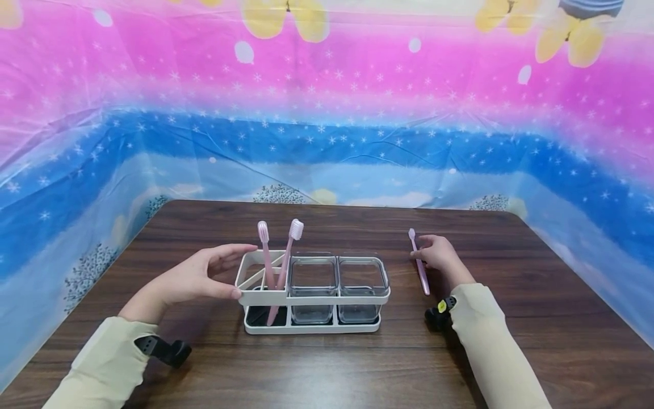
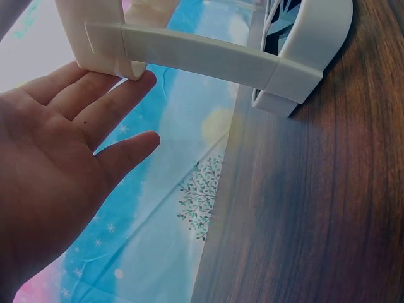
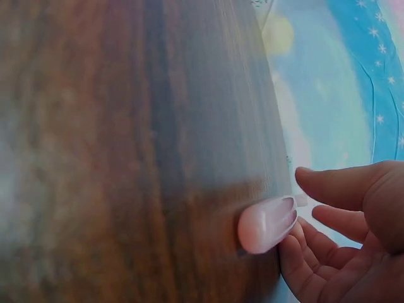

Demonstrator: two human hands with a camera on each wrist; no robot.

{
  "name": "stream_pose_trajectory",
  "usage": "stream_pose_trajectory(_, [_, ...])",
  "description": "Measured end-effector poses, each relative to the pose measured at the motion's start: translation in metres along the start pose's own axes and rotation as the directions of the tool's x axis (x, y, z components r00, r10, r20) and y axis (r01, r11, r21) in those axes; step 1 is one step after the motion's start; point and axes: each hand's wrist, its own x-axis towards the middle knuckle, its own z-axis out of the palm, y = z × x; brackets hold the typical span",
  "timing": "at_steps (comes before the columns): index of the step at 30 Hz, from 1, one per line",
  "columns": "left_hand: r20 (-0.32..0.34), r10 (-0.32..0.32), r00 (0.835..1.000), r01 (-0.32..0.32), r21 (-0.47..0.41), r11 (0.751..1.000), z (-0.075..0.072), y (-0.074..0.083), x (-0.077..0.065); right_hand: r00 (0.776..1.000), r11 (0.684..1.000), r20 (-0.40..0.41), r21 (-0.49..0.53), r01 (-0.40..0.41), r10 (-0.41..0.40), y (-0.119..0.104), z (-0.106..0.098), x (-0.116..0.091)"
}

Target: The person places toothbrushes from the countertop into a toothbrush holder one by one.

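A white toothbrush holder [image 1: 314, 297] stands on the table with two pink toothbrushes [image 1: 269, 258] upright in its left compartment. At its left end is my left hand [image 1: 196, 275], its thumb by the front corner and its fingers by the back corner. In the left wrist view, fairly straight fingers [image 2: 117, 113] touch the holder's upper rim [image 2: 101, 47]. A third pink toothbrush [image 1: 421, 271] lies on the table to the right, bristle end away from me. My right hand [image 1: 440, 255] reaches over it, thumb and fingers spread around the handle [image 3: 265, 225] without a visible pinch.
Two clear square cups [image 1: 313, 278] sit in the holder's middle and right compartments. Brown wood-grain table [image 1: 317, 375] lies around the holder. A pink and blue patterned cloth [image 1: 327, 142] hangs behind the table and along its sides.
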Motion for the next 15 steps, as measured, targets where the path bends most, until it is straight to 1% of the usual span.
stream_pose_trajectory(6, [0.001,0.011,1.0,-0.011,0.002,1.0,-0.0002,-0.0005,-0.0001,1.0,1.0,-0.023,-0.011,-0.011,0.011,0.0001,0.0017,0.0012])
stream_pose_trajectory(13, [0.002,0.027,1.0,-0.027,-0.017,0.999,0.0003,-0.002,0.0008,0.999,0.999,-0.04,0.032,-0.024,0.025,-0.0009,0.0013,0.0013])
stream_pose_trajectory(15, [0.001,0.022,1.0,-0.022,-0.015,1.0,0.0006,-0.002,0.0008,0.999,0.998,-0.04,0.054,-0.025,0.027,-0.0011,0.0013,0.0011])
